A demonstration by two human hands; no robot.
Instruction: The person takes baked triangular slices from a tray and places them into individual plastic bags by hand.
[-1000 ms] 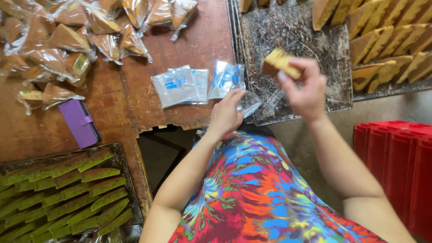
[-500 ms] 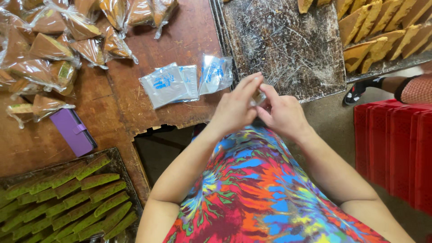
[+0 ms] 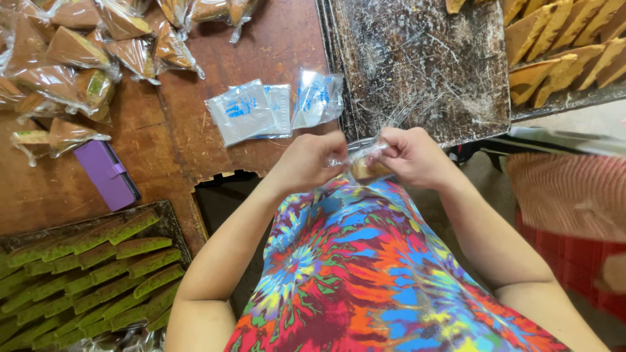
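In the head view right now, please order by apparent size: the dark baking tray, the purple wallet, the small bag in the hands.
1. dark baking tray
2. purple wallet
3. small bag, partly hidden by both hands, so its rank is unsure.

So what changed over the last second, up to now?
The right hand brought the brown cake slice down from over the dark tray to the lap. The left hand came in to meet it, and both hands now hold the slice inside a clear bag. The empty bags, purple wallet and green slices lie as before.
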